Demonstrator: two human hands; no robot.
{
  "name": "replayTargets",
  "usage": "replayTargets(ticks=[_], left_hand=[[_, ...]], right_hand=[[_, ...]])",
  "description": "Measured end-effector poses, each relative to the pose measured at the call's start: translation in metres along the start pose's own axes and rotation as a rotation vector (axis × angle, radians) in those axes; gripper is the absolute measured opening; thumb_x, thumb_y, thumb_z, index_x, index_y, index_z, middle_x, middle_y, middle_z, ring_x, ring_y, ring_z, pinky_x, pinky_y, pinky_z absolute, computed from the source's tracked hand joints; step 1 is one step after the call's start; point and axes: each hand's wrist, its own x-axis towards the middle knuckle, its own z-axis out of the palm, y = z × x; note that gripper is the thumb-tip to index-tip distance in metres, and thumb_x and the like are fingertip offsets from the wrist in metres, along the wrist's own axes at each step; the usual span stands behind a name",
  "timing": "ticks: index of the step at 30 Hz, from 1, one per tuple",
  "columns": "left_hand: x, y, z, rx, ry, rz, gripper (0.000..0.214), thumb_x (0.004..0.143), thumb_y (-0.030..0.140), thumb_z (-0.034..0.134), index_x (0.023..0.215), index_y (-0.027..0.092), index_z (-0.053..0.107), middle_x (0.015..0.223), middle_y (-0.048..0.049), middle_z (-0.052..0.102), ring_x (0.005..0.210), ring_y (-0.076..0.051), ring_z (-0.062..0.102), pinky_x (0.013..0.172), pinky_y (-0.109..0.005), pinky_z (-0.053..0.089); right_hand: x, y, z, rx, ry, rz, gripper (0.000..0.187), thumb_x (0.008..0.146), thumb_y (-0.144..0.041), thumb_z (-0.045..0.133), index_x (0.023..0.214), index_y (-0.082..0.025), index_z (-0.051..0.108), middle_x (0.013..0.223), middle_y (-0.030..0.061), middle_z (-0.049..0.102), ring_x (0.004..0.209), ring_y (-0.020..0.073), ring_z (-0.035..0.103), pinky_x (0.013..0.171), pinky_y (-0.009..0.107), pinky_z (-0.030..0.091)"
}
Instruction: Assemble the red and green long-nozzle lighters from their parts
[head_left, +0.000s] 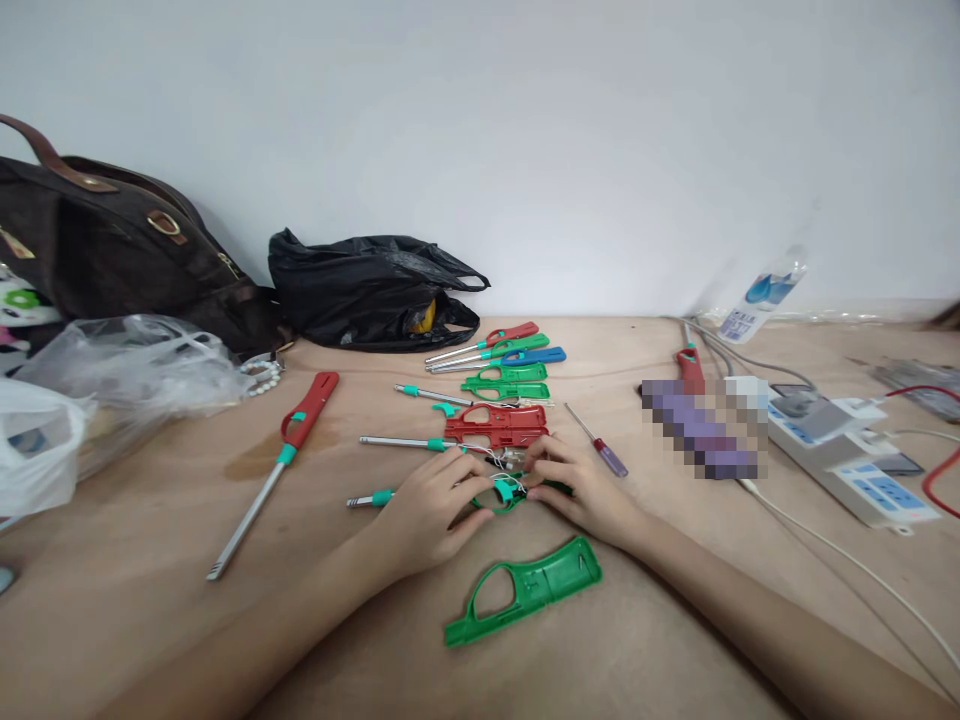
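Note:
An opened green gas lighter (511, 504) lies between my hands, with its teal trigger (508, 489) and thin white wires exposed. My left hand (439, 505) curls over its metal barrel (362, 501) side, fingers bent against the body. From the other side my right hand (581, 487) pinches at the inner parts by the trigger; the exact piece is hidden. A loose green casing half (529, 592) rests nearer me, inner side up. Just beyond my hands are a split red lighter casing (499, 427) and a bare barrel (397, 442). A screwdriver (609, 456) is right of them.
Farther back lie a split green casing (510, 381) and several whole lighters (534, 356). A red lighter (304, 415) is at left. Bags (360, 290) stand along the wall. On the right are a power strip (862, 475), cables and a bottle (761, 300).

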Motion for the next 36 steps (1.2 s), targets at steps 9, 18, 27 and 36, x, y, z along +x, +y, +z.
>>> replayTargets(ticks=[9, 18, 27, 36], left_hand=[[-0.002, -0.002, 0.004, 0.042, 0.015, 0.012, 0.017, 0.088, 0.020, 0.062, 0.104, 0.016, 0.061, 0.096, -0.0075, 0.063, 0.088, -0.022, 0.058, 0.075, -0.035, 0.051], [-0.001, -0.003, 0.003, 0.030, -0.002, 0.003, 0.014, 0.091, 0.022, 0.059, 0.103, 0.016, 0.063, 0.096, -0.0077, 0.063, 0.088, -0.022, 0.058, 0.076, -0.035, 0.052], [-0.001, -0.004, 0.005, -0.002, 0.015, -0.012, 0.015, 0.088, 0.021, 0.062, 0.103, 0.017, 0.063, 0.097, -0.0069, 0.064, 0.090, -0.022, 0.058, 0.077, -0.034, 0.051], [0.000, -0.003, 0.003, 0.108, -0.028, 0.057, 0.014, 0.093, 0.023, 0.056, 0.102, 0.015, 0.063, 0.096, -0.0092, 0.063, 0.090, -0.024, 0.057, 0.078, -0.036, 0.051]], right_hand=[[-0.002, 0.001, -0.002, 0.066, 0.011, 0.008, 0.009, 0.092, -0.019, 0.058, 0.089, -0.021, 0.067, 0.101, 0.0078, 0.061, 0.098, 0.0222, 0.058, 0.088, 0.040, 0.049], [0.001, 0.005, -0.004, 0.231, -0.016, 0.086, 0.011, 0.092, -0.021, 0.060, 0.090, -0.022, 0.070, 0.102, 0.0063, 0.061, 0.101, 0.0210, 0.058, 0.093, 0.041, 0.046], [0.012, 0.010, -0.003, 0.434, -0.019, 0.225, 0.009, 0.080, -0.011, 0.067, 0.078, -0.019, 0.066, 0.088, 0.0022, 0.064, 0.088, 0.0181, 0.062, 0.084, 0.035, 0.049], [0.015, -0.006, -0.002, 0.280, 0.019, 0.241, 0.023, 0.072, 0.002, 0.053, 0.077, -0.019, 0.061, 0.085, 0.0012, 0.063, 0.086, 0.0179, 0.059, 0.080, 0.033, 0.047]])
